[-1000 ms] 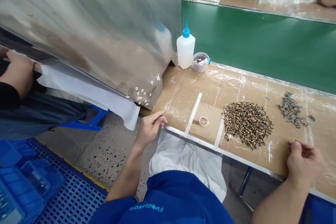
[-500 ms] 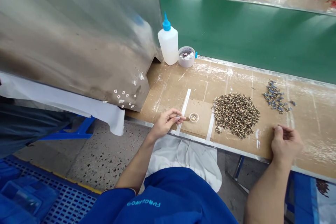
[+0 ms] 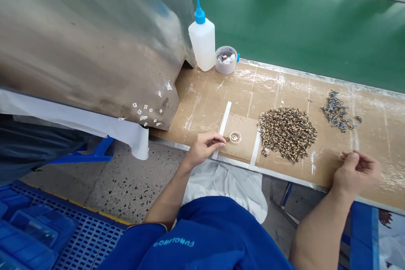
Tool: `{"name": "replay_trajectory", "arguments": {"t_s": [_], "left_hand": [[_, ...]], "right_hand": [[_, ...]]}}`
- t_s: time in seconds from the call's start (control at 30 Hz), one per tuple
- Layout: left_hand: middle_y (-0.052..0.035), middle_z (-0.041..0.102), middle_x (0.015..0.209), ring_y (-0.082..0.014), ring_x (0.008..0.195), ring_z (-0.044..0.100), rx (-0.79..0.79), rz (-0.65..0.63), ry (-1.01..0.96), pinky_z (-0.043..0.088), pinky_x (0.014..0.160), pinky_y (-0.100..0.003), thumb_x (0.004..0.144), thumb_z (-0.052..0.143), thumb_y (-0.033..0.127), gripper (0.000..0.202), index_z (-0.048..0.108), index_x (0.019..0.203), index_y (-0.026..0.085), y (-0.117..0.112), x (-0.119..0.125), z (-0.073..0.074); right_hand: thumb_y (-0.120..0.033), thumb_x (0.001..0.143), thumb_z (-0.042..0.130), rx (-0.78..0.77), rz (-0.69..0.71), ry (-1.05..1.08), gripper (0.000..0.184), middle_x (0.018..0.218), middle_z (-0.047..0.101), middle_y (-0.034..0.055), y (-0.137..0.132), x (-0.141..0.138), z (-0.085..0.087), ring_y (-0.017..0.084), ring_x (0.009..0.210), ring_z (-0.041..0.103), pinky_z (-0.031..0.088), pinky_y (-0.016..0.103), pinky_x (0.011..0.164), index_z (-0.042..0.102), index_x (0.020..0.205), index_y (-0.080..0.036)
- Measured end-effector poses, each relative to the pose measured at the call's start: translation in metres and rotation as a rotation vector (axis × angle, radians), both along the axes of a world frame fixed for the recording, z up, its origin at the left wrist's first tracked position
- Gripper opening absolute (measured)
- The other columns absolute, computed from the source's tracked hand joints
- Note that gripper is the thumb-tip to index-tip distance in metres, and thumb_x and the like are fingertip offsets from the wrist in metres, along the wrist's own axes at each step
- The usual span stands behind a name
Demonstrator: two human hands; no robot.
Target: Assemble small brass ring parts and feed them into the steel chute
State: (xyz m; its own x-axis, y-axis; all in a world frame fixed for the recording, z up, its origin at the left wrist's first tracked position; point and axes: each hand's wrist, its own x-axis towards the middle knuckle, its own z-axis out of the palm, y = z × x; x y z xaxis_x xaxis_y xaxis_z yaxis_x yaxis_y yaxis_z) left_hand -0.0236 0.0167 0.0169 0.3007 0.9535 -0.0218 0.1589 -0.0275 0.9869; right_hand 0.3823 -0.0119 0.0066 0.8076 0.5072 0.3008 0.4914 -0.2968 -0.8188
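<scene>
The bench (image 3: 202, 97) has a brown cardboard top with shiny, sticky-looking marks on it. Behind it stands a green wall (image 3: 284, 21). On the left, a big shiny metal sheet (image 3: 88, 38) leans over, with tiny paper bits (image 3: 145, 112) stuck near its low edge. The floor (image 3: 133, 181) is gray with dark specks, and a blue plastic crate (image 3: 31, 228) sits on it.

On the bench are a white glue bottle (image 3: 202, 38) with a blue top and a small round tub (image 3: 226, 60). There is also a big pile of little brown and gold rings (image 3: 287, 134) and a smaller pile of little blue parts (image 3: 337, 112).

The left hand (image 3: 204, 148) reaches over the bench edge, mostly closed. It pinches a thin brown thing (image 3: 226, 139), just beside a small clear round dish (image 3: 235, 137) on a cardboard square (image 3: 245, 145). The right hand (image 3: 356, 173) is low over the bench, fingers half curled. I cannot tell if it holds anything.
</scene>
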Motion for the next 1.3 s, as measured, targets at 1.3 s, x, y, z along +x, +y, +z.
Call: {"name": "replay_trajectory", "arguments": {"t_s": [1.3], "left_hand": [[-0.0069,0.073,0.085,-0.0123,0.072,0.064,0.343,-0.120,0.128,0.049,0.066,-0.022,0.096,0.061,0.019,0.016,0.075,0.100,0.012,0.001,-0.005,-0.013]], "right_hand": [[-0.019,0.094,0.062,0.018,1.089,-0.351,0.013,0.105,0.060,0.0084,0.009,-0.204,0.017,0.021,0.087,0.054,0.048,0.035,0.071,0.071,0.102,-0.027]]}}
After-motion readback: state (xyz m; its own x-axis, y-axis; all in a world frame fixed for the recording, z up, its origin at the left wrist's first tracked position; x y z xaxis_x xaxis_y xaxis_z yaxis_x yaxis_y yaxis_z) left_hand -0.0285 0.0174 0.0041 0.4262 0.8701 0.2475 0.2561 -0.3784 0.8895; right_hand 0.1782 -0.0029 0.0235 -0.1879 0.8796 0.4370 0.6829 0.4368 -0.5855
